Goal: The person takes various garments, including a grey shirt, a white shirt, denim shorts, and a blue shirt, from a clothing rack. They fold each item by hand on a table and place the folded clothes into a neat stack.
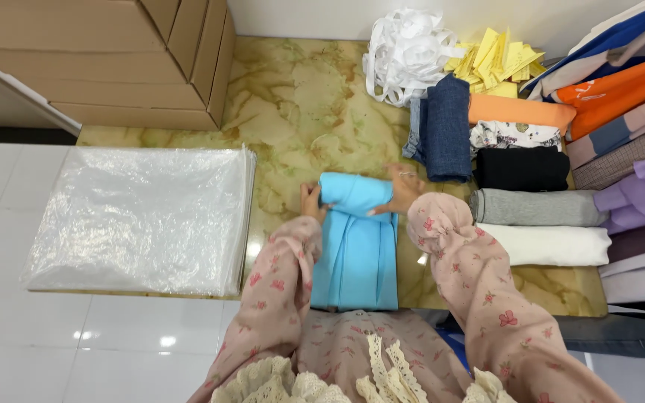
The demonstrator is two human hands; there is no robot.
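— So, how will that blue cloth (pixel 356 250) handle?

— Soft and light, I'd judge; it lies on the marble floor (pixel 300 112) before you, its far end rolled over. Your left hand (pixel 310 201) grips the roll's left end, though its fingers are mostly hidden; your right hand (pixel 401 190) rests spread on the right end. Keep hold at both ends.

— Anything unclear?

— The near edge disappears under your sleeves (pixel 479 283), and the stacked folded garments (pixel 531 194) run off the picture's right side.

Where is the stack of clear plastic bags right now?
In the head view, the stack of clear plastic bags lies on the floor at left, beside the light blue garment and below the cardboard boxes.
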